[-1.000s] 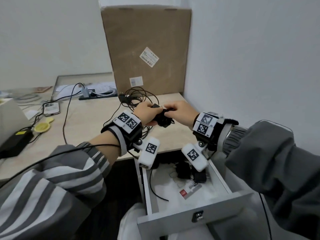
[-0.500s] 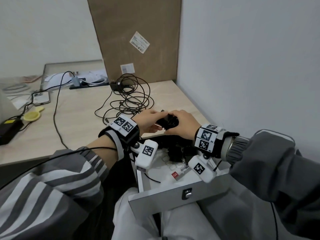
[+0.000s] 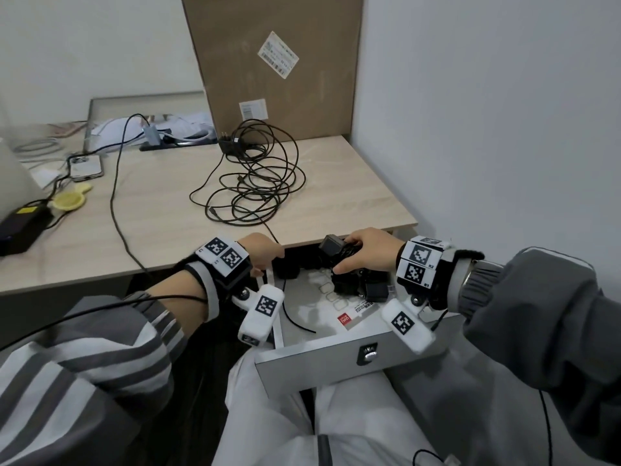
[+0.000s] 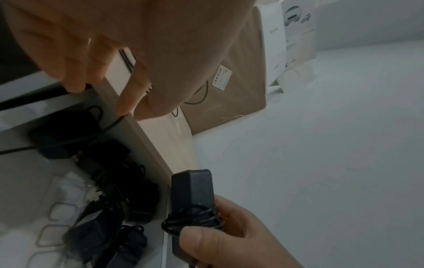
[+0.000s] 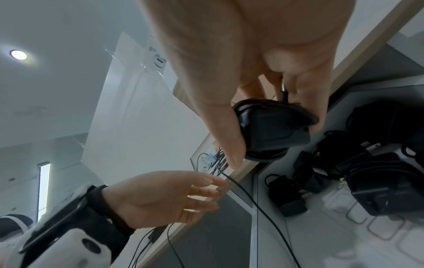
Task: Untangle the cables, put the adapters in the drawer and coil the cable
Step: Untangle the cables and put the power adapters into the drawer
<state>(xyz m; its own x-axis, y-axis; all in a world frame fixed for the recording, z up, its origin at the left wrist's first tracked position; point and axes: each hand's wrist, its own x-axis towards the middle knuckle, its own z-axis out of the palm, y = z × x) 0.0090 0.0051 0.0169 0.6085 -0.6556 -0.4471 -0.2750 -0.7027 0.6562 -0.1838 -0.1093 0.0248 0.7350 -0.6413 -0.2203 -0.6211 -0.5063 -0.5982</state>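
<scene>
My right hand (image 3: 353, 255) grips a black adapter (image 3: 332, 245) with its cable wound round it, held over the back of the open white drawer (image 3: 336, 361). The left wrist view shows the adapter (image 4: 192, 190) end-up in that hand (image 4: 229, 241); the right wrist view shows my thumb and fingers pinching the adapter (image 5: 273, 130). My left hand (image 3: 268, 252) is at the desk edge left of the drawer, fingers straight and holding nothing (image 5: 169, 195). Several black adapters (image 3: 356, 284) lie in the drawer. A tangled black cable (image 3: 258, 183) lies on the desk.
A tall cardboard box (image 3: 275, 68) leans against the wall behind the tangle. A thin black cable (image 3: 116, 196) crosses the desk to its front edge. A phone (image 3: 85, 166), a yellow object (image 3: 69, 200) and a black power brick (image 3: 20, 227) lie at the left. The wall is close on the right.
Both hands came down from the desk top to the open drawer. My left hand let go of the adapter and opened; my right hand now holds it alone.
</scene>
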